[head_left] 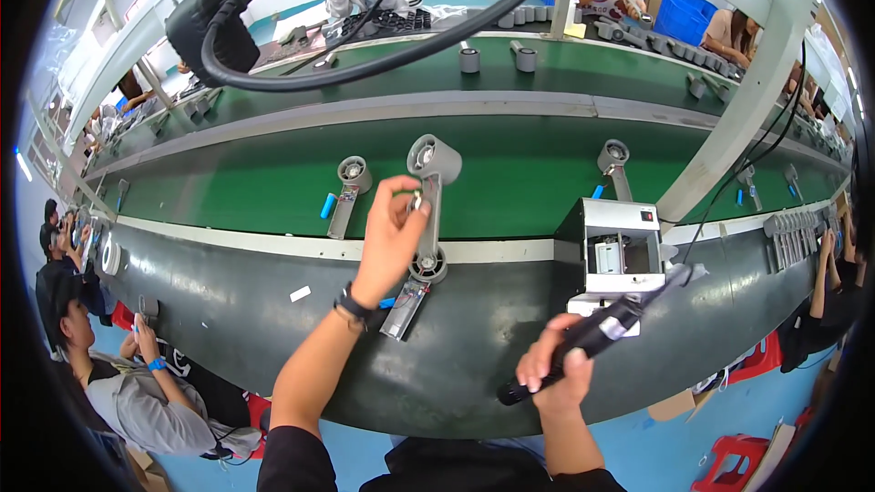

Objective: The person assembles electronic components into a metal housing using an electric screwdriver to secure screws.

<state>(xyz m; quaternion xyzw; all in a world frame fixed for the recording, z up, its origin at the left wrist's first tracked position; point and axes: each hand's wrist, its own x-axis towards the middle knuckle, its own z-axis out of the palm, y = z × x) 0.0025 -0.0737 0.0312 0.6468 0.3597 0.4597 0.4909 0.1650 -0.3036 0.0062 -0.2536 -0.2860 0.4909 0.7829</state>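
Observation:
My left hand [394, 232] is closed, thumb and fingers pinched against the handle of a grey handheld fan body [436, 160]. Its round head points up and away, above the green belt; a small silvery bit shows between my fingertips, too small to name. Below it a second fan body [406, 312] lies on the grey table, handle toward me, with wiring visible and a blue cylinder [387, 302] beside it. My right hand [558, 366] is wrapped round a black electric screwdriver [597, 333], tilted up to the right. Its tip is blurred, in front of a screw feeder [622, 246].
Other fan bodies [354, 175] with blue cylinders lie along the green belt [510, 173]. A slanting white post [738, 118] rises behind the feeder, and a black cable [365, 77] hangs overhead. Co-workers sit left, right and across. A white paper slip [300, 293] lies on the table.

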